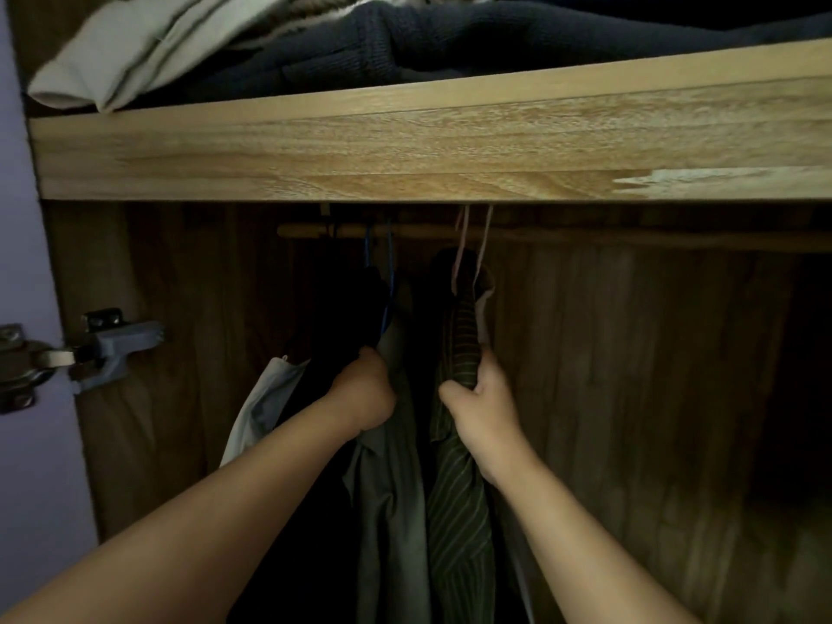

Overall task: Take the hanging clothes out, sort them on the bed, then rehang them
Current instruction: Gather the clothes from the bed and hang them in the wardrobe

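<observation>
Several garments hang from a wooden rail [585, 238] inside a dim wardrobe. My left hand [364, 391] grips the shoulder of a black garment [346, 308] that hangs on a blue hanger [389, 281]. A plain grey-green shirt [391, 511] hangs just right of it, and a pale garment [265, 398] shows on its left. My right hand [481, 403] grips the shoulder of a dark green striped shirt [459, 511], which hangs on a pink hanger [477, 249]. Both hooks sit over the rail.
A thick wooden shelf [405, 146] runs across just above the rail, with folded dark knitwear [495, 38] and beige cloth [135, 42] on top. A metal door hinge [67, 358] sticks out at the left. The rail's right part carries no hangers.
</observation>
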Demonstrator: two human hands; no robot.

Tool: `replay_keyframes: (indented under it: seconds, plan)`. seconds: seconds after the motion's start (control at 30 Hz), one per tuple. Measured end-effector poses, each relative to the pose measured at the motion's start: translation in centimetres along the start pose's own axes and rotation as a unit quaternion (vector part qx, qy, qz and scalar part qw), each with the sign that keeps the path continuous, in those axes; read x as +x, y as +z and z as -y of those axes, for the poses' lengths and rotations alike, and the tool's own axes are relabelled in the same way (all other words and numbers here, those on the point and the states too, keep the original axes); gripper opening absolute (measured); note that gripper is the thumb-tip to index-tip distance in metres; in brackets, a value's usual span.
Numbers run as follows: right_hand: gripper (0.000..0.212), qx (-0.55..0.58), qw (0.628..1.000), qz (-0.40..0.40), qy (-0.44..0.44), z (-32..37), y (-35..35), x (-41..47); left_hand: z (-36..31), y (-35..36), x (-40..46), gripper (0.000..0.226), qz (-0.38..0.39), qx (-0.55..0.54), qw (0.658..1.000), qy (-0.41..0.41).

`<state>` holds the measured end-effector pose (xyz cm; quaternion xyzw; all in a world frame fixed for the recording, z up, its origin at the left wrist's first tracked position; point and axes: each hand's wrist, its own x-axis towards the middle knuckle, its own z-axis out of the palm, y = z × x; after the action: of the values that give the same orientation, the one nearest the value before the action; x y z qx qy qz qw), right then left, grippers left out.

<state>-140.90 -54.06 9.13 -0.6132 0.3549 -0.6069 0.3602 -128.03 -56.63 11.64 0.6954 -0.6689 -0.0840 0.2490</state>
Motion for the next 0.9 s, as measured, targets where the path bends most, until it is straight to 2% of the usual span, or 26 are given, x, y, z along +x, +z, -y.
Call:
replay_keyframes:
  seconds: [0.1,0.17,0.2,0.27,0.3,0.33,0.37,0.4,0.43,0.47,0.5,0.57,0.7,0.8,0.9]
  plan:
    - [0.032,0.013,1.0,0.003,0.001,0.1,0.1,-0.4,-0.4,0.2,-0.7,0.075,-0.037,0.033,0.999,0.012]
    - [0.033,0.013,1.0,-0.001,-0.005,0.3,0.0,-0.5,-0.7,0.2,-1.6,0.075,-0.055,0.035,0.998,0.012]
    - [0.031,0.012,1.0,-0.003,-0.007,0.3,-0.1,-0.5,-0.8,0.3,-2.2,0.072,-0.072,0.047,0.996,0.022]
    - [0.03,0.017,1.0,0.001,-0.006,0.3,-0.2,-0.6,-1.1,0.5,-3.3,0.056,-0.163,0.075,0.98,0.09]
    - [0.03,0.019,1.0,0.002,-0.005,0.3,-0.2,-0.6,-1.4,0.5,-3.5,0.046,-0.214,0.059,0.966,0.13]
    - [0.031,0.023,1.0,0.003,-0.007,0.4,0.0,-0.6,-1.9,0.4,-3.6,0.039,-0.233,0.017,0.96,0.153]
    - [0.033,0.028,1.0,0.004,-0.012,0.5,0.2,-0.6,-2.6,0.2,-3.6,0.039,-0.209,-0.064,0.964,0.151]
    - [0.037,0.033,0.999,0.008,-0.019,0.5,0.3,-0.6,-3.4,-0.1,-3.4,0.041,-0.14,-0.174,0.967,0.123]
    - [0.042,0.035,0.999,0.011,-0.025,0.4,0.5,-0.6,-4.2,-0.5,-3.2,0.041,-0.041,-0.292,0.952,0.084]
    - [0.046,0.031,0.999,0.013,-0.027,0.3,0.5,-0.5,-4.8,-0.7,-2.9,0.039,0.036,-0.4,0.915,0.048]
    - [0.049,0.021,0.999,0.015,-0.026,0.4,0.5,-0.5,-5.2,-0.9,-2.6,0.037,0.074,-0.467,0.881,0.024]
    - [0.049,0.003,1.0,0.02,-0.019,0.4,0.1,-0.6,-5.4,-1.0,-2.0,0.034,0.088,-0.52,0.849,0.013]
    - [0.044,0.003,0.999,0.042,-0.013,0.4,-0.3,-0.4,-5.7,-1.1,-1.7,0.034,0.101,-0.566,0.818,0.034]
    - [0.051,0.027,0.998,0.051,-0.009,0.4,-0.7,-0.2,-6.1,-0.9,-1.7,0.037,0.088,-0.577,0.81,0.048]
    - [0.046,0.079,0.995,0.067,-0.001,0.8,-1.3,-0.1,-6.2,-0.7,-1.5,0.034,0.074,-0.595,0.799,0.055]
